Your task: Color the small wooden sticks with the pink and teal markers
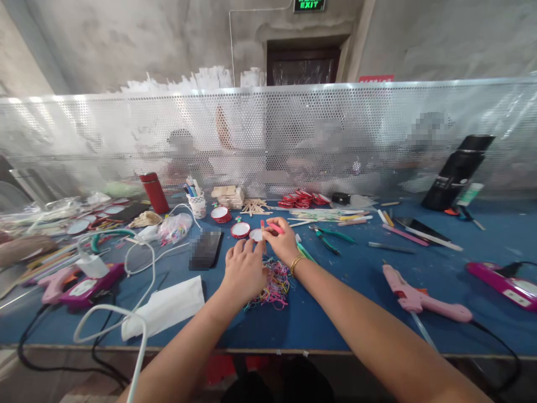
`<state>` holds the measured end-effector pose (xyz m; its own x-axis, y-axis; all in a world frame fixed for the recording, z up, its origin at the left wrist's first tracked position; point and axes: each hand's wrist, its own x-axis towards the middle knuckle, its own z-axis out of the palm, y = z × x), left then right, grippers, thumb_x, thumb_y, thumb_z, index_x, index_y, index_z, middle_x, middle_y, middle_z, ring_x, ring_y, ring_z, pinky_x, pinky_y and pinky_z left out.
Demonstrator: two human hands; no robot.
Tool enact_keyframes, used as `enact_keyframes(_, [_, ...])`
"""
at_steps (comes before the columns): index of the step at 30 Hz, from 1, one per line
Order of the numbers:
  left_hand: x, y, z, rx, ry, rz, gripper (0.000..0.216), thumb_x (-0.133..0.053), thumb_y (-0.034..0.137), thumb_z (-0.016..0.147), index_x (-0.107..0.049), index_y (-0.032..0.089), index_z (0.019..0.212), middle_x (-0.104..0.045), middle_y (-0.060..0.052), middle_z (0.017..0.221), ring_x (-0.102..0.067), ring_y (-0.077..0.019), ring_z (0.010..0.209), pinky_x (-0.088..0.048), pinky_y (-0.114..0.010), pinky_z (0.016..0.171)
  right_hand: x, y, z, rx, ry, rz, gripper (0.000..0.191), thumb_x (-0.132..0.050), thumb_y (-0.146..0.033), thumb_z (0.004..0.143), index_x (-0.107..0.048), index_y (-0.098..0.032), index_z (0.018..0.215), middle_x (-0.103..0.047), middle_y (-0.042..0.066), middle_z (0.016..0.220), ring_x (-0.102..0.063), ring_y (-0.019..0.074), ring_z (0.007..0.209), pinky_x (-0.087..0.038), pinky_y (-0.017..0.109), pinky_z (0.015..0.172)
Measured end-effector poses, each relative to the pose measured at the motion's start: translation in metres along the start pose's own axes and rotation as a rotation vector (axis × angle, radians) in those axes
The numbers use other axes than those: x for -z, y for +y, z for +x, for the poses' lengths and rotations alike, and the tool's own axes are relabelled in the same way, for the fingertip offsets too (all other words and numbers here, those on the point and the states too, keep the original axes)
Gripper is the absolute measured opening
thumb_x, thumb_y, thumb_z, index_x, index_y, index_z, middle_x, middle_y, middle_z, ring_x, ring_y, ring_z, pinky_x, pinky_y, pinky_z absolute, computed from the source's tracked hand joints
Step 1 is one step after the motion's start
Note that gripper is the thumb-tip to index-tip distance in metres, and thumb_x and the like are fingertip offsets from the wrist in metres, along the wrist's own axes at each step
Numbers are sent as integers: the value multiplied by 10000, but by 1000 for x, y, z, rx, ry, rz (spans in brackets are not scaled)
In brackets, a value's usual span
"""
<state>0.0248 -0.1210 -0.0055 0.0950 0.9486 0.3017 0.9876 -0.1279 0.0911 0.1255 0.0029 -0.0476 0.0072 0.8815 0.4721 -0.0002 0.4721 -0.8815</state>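
Observation:
My right hand [284, 242] is closed on a pinkish-red marker pen [275, 226]. Beside it stands a flat wooden craft stick [264, 246], coloured red at its upper end [262, 225]. My left hand [245, 271] has its fingers curled at the lower part of this stick and seems to grip it, though the fingertips are partly hidden. Under and between both hands lies a tangled heap of thin colourful rubber bands [277, 284]. Just beyond the fingers are round red-rimmed white pieces [240, 229], one partly covered by my left hand.
Left are a phone [205, 249], white paper [170, 308], white cables and a purple power strip [92, 285]. Green-handled pliers [331, 238] and a pink glue gun [423, 299] lie right. Wooden sticks, a pen cup [196, 205] and bottles stand before a perforated metal screen [293, 140].

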Motion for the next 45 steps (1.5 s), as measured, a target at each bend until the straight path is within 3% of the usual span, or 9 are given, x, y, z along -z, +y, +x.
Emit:
enact_keyframes(4, [11, -27, -10, -7, -19, -49, 437, -549, 367, 855, -577, 291, 1284, -609, -71, 1334, -446, -291, 1313, -336, -463, 1077, 0, 0, 0, -6, 8, 10, 289, -639, -233, 669, -551, -222, 944, -672, -26, 747, -670, 163, 682, -541, 296, 694])
enact_keyframes(9, [39, -107, -15, 102, 73, -90, 406, -372, 331, 919, -585, 252, 1255, -672, -24, 1257, -559, -225, 1203, -381, -366, 1068, 1, -2, -1, -11, -4, 18, 292, -635, -220, 666, -557, -228, 947, -676, -19, 765, -676, 171, 713, -544, 306, 712])
enact_keyframes(13, [48, -153, -24, 213, 39, -123, 458, -335, 300, 904, -539, 279, 1313, -715, 2, 1180, -544, -221, 1221, -385, -356, 1067, 1, -1, -1, -5, 3, -8, 280, -630, -217, 671, -560, -232, 942, -670, -24, 756, -669, 170, 702, -545, 310, 707])
enact_keyframes(21, [41, -165, -41, 64, -45, -62, 487, -275, 353, 934, -534, 335, 1346, -707, 9, 1200, -477, -239, 1302, -322, -422, 1091, 2, 4, 1, -13, 7, 15, 295, -646, -217, 662, -559, -225, 944, -675, -16, 772, -680, 174, 715, -551, 316, 718])
enact_keyframes(28, [32, -168, -17, 71, -54, 54, 542, -306, 281, 913, -453, 341, 1430, -629, 9, 1337, -402, -230, 1381, -278, -421, 1125, 2, 2, 1, -7, -5, 18, 290, -638, -224, 669, -559, -231, 947, -668, -23, 757, -674, 173, 706, -550, 310, 698])
enact_keyframes(31, [40, -163, -4, 137, 21, 92, 591, -359, 251, 891, -387, 336, 1475, -521, 10, 1456, -293, -244, 1446, -251, -425, 1150, 2, 2, 2, -3, 2, 7, 291, -639, -222, 665, -562, -230, 945, -668, -23, 759, -675, 174, 711, -553, 316, 707])
enact_keyframes(34, [47, -144, 2, 193, 93, 35, 624, -328, 215, 902, -290, 264, 1523, -572, -21, 1405, -322, -237, 1426, -280, -411, 1137, 2, 3, 2, -3, 2, 5, 279, -633, -226, 674, -562, -232, 944, -669, -21, 764, -674, 172, 706, -553, 317, 707])
enact_keyframes(40, [27, -52, -5, -38, 99, -145, 434, -357, 183, 909, -610, 213, 1260, -707, -45, 1172, -596, -225, 1127, -414, -360, 1038, 2, 4, 1, -9, 11, 2, 284, -640, -236, 671, -561, -223, 944, -668, -18, 755, -669, 171, 700, -544, 305, 692])
enact_keyframes(45, [9, 6, -13, -181, 21, -235, 341, -418, 236, 924, -679, 268, 1142, -741, -66, 988, -660, -244, 927, -518, -397, 810, 5, 4, 2, -37, 5, 27, 301, -648, -242, 661, -558, -225, 948, -664, -25, 741, -657, 162, 674, -541, 295, 670])
